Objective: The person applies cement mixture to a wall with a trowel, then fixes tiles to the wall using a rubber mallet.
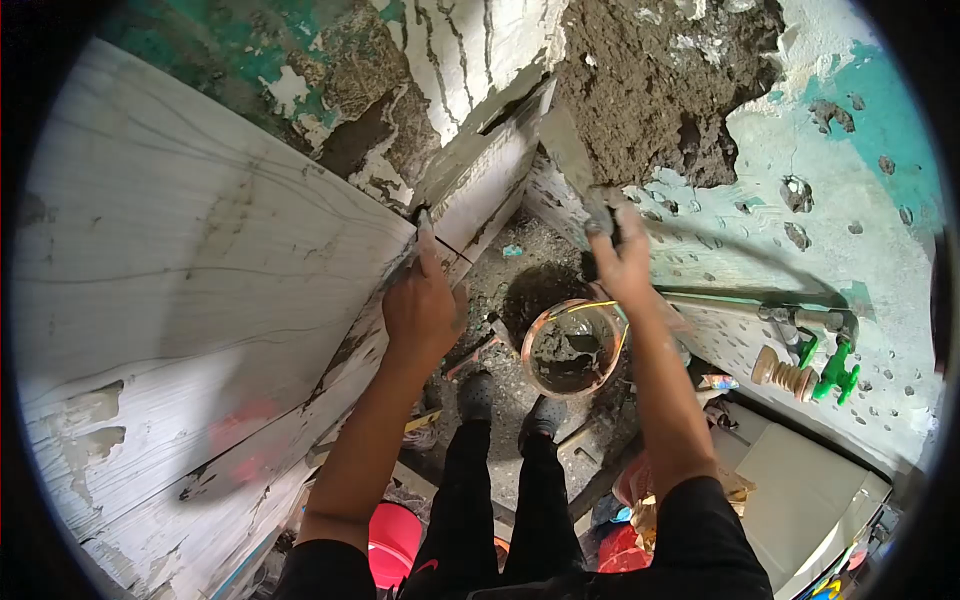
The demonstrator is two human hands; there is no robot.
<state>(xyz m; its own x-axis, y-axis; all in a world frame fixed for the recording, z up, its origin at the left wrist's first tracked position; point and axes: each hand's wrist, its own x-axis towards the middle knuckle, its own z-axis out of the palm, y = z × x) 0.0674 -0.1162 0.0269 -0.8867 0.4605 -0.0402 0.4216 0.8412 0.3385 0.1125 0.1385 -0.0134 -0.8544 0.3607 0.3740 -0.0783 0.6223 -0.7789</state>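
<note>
My left hand (425,310) is at the corner of the tiled wall, index finger stretched up to the tile edge and the other fingers curled. Nothing shows in its grip. The fingertip touches or nearly touches a dark gap beside a narrow pale tile (485,195). My right hand (625,262) is closed around the lower end of a grey, mortar-smeared trowel (566,150), whose blade points up toward the wall corner. Its handle is mostly hidden by my fingers. Below my right hand stands a bucket (528,352) with wet grey mortar (572,345) inside.
Bare rough render (660,100) shows on the right wall above pitted white plaster. A pipe with a green valve (838,372) juts out there. A hammer-like tool (475,355) lies by my shoes. A pink container (395,540) and a white appliance (790,490) stand nearer me.
</note>
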